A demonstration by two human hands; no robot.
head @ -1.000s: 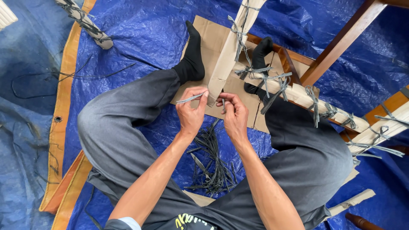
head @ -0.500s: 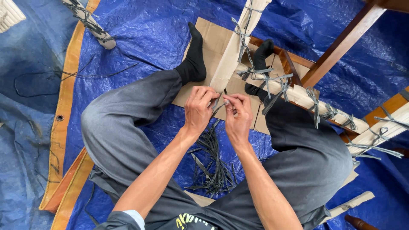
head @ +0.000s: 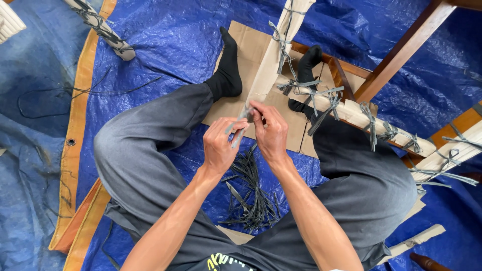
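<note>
A blue tarpaulin (head: 165, 35) with an orange hem covers the floor beneath you, and you sit on it with both legs in grey trousers (head: 145, 160) spread wide, your feet in black socks (head: 228, 68) resting on a flat sheet of brown cardboard (head: 251, 40). Across your right thigh runs a wooden furniture frame (head: 401, 47), its dark brown rails rising toward the upper right, with several of its members wrapped in pale cardboard padding (head: 346, 108) and bound at intervals by knotted grey plastic straps (head: 371, 125). One wrapped leg (head: 273, 55) comes down between your feet to end just in front of your hands. Another wrapped and tied piece (head: 100, 27) lies apart at the upper left, near a thin black cord (head: 75, 93) trailing over the tarpaulin. Between your thighs, a loose heap of dark cut strap lengths (head: 251, 193) lies on the tarpaulin. Your left hand (head: 221, 145) is curled nearly shut, thumb and fingers pinching one grey strap (head: 238, 131) that runs up toward the tip of the wrapped leg. Your right hand (head: 271, 130), touching the left, is likewise closed, its fingertips gripping the upper end of the same strap right against the padding.
</note>
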